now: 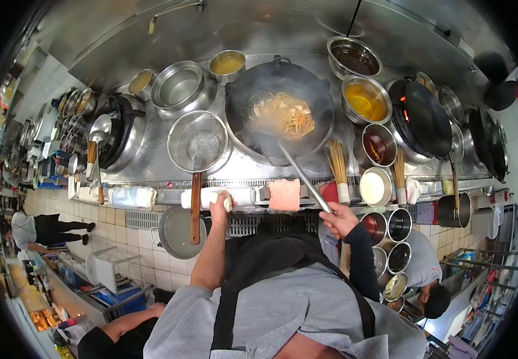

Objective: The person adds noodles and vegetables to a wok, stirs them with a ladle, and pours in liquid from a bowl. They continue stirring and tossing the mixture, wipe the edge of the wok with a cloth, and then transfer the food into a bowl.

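My right hand (338, 220) is closed around the handle of a long metal wok ladle (301, 170). The ladle slants up into the large black wok (235, 99), where steam blurs its head. Noodles (289, 115) with pale pieces lie in the wok. At the counter's front edge, my left hand (218, 209) is closed on a bunched white cloth (228, 202). Just left of that hand hangs the wooden handle of a round wire strainer (195, 203), which rests over the counter. A folded pink cloth (285, 194) lies on the front rail between my hands.
Bowls of yellow oil (365, 103), red sauce (379, 145) and white powder (376, 186) stand right of the wok. Bamboo brushes (338, 161) stand near the ladle. Another burner with a tilted wok (428, 119) glows at right. Co-workers (423, 263) are close behind on both sides.
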A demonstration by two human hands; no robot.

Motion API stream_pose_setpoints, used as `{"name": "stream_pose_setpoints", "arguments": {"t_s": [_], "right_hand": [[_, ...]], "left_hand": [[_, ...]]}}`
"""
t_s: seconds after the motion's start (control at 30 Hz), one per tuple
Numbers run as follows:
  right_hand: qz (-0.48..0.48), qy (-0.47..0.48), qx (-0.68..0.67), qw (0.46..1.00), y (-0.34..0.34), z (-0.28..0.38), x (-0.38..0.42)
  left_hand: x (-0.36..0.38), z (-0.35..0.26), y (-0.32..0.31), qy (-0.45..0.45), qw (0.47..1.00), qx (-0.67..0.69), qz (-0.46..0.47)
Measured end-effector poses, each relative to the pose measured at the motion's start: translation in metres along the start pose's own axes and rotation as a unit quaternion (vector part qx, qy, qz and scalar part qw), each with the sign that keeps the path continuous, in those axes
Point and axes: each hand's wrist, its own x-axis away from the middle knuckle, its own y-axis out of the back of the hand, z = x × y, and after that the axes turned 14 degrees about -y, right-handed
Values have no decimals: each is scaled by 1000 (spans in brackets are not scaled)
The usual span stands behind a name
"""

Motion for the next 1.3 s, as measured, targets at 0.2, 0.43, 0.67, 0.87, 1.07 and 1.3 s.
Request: {"name": "stream_pose_setpoints", "arguments": {"t_s": [0.2,0.43,0.67,0.87,1.07,1.3], "right_hand": [[-211,319,195,903,16,-14,-46],[-283,178,440,834,98,54,92],[-351,150,497,780,118,59,57],[-381,170,466,781,134,52,38],[-228,201,15,953,81,-1,-81],[-257,213,-98,938,-46,-8,-181]], "left_hand": [[-2,0,3,12,1000,-14,10],[4,-7,-4,3,1000,-15,-5],[0,-1,3,-9,1000,-8,27],[-2,3,1,-7,1000,-6,2],[1,-3,-1,4,1000,-18,9],[-1,1,2,5,1000,-18,20]]}}
